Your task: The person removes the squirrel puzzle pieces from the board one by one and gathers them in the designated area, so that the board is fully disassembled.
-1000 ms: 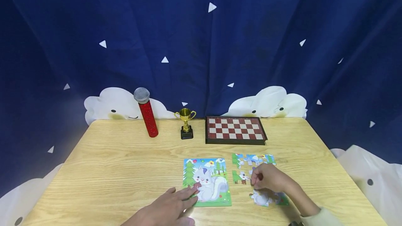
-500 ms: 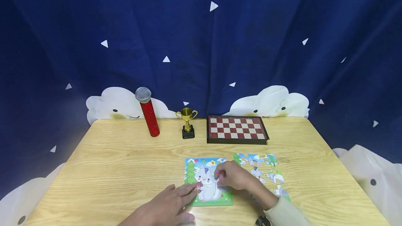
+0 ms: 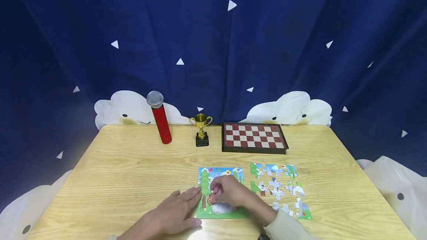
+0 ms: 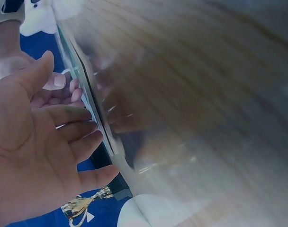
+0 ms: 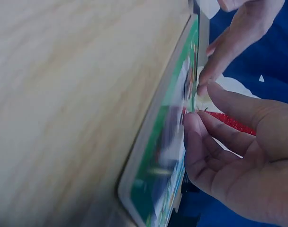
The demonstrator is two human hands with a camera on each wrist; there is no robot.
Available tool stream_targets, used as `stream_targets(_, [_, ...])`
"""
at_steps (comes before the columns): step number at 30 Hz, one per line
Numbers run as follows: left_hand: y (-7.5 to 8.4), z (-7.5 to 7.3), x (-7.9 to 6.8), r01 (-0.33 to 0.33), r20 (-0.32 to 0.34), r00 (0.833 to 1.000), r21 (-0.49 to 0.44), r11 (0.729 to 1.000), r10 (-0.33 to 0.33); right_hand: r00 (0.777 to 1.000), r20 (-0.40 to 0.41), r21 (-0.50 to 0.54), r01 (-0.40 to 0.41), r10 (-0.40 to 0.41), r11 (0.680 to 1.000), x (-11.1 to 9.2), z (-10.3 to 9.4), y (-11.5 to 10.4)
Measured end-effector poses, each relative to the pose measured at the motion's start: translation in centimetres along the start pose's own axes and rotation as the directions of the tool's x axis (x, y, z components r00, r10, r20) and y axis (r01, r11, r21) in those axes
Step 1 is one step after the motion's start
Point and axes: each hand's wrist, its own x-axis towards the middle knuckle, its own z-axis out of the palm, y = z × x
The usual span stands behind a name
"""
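My left hand [image 3: 175,210] lies with fingers extended, its fingertips at the left edge of the squirrel picture board [image 3: 221,216]. Over that board, my right hand [image 3: 230,192] has its fingers curled and pinches a small puzzle piece [image 3: 207,202] at the lower left of the picture; fingers partly cover it. In the right wrist view, the right fingertips [image 5: 193,120] touch the board's face, with the thumb a little apart. Loose jigsaw pieces [image 3: 275,188] lie in rows to the right of the board. The left wrist view shows the left fingers [image 4: 99,175] along the board's edge.
Along the back of the wooden table [image 3: 133,173] stand a red microphone [image 3: 161,125], a gold trophy cup [image 3: 201,125] and a checkered board in a black frame [image 3: 255,136]. Behind them hangs a dark blue curtain [image 3: 200,29] with white clouds.
My right hand has moved left from the loose pieces, across the squirrel board to its lower left part. My left fingers have drawn back from the picture to its left edge.
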Motion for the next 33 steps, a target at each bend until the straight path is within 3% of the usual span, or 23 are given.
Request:
stream_targets(27, [0.2, 0.1, 0.0, 0.013, 0.003, 1.0, 0.074, 0.997, -0.013, 0.999, 0.018, -0.049, -0.032, 0.033, 0.998, 0.5, 1.5, -1.4])
stream_targets(33, [0.2, 0.1, 0.0, 0.015, 0.006, 1.0, 0.077, 0.997, -0.016, 0.999, 0.019, 0.027, -0.026, 0.026, 0.999, 0.6, 1.3, -0.9])
